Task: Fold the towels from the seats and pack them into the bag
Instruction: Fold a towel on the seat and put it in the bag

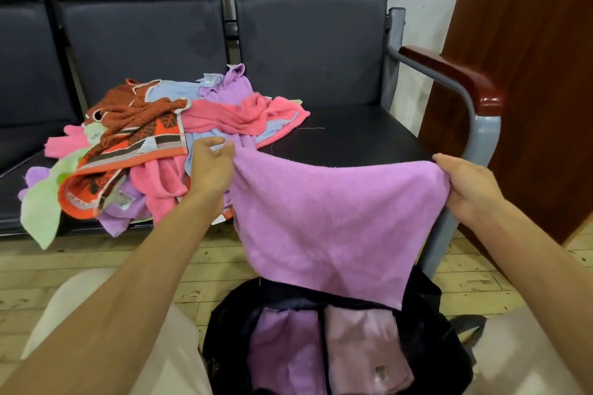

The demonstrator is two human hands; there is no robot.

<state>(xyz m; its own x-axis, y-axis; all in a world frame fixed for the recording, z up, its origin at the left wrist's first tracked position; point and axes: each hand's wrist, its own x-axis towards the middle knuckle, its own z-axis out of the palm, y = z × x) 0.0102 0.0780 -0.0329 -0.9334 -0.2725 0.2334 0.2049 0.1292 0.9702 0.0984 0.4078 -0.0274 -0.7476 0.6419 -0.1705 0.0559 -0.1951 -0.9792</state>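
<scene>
Left hand (211, 163) reaching in from 7 o'clock, forearm bare, thumb and fingers pinching one top corner of the purple towel (333, 221). Right hand (470, 186) coming in from 4 o'clock, fingers curled round the opposite top corner. Purple towel stretched between both hands, fluffy terry, roughly rectangular, hanging in front of the black seat (353, 138) and above the bag (231, 330). Bag at 6 o'clock on the wooden floor (96, 253), dark soft fabric, mouth open, folded purple and pale pink towels inside. Towel pile (154, 138) at 9 to 10 o'clock on the padded seats: crumpled pink, lilac, light blue, pale green cloths and an orange-brown patterned one. Glossy reddish wooden armrest (455, 77) on a grey metal tube at 2 o'clock.
</scene>
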